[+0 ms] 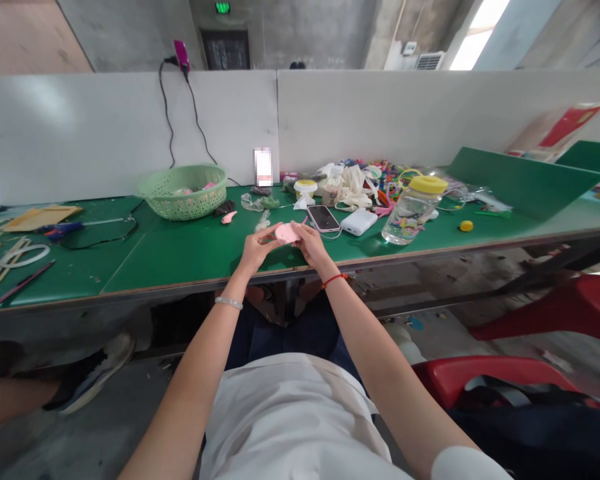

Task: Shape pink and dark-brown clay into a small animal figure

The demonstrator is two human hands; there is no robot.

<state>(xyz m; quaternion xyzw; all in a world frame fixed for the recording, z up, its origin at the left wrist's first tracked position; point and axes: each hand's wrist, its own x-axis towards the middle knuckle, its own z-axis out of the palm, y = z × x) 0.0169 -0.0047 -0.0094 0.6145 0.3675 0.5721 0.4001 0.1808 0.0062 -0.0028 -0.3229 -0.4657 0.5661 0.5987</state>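
Both my hands meet over the near edge of the green table (180,257). My left hand (257,248) and my right hand (311,243) pinch a small pink soft piece (286,233) between their fingertips, one from each side. A pale bracelet circles my left wrist and a red string my right wrist. Just beyond the pink piece lie a phone (323,218) and a white power bank (359,222) joined by a cable.
A green basket (184,191) with pink bits stands at the back left. A yellow-lidded clear jar (414,209) lies on its side at the right, behind it a heap of coloured strips and cloth. Sticks and tools lie far left. Red chairs (485,380) stand at my right.
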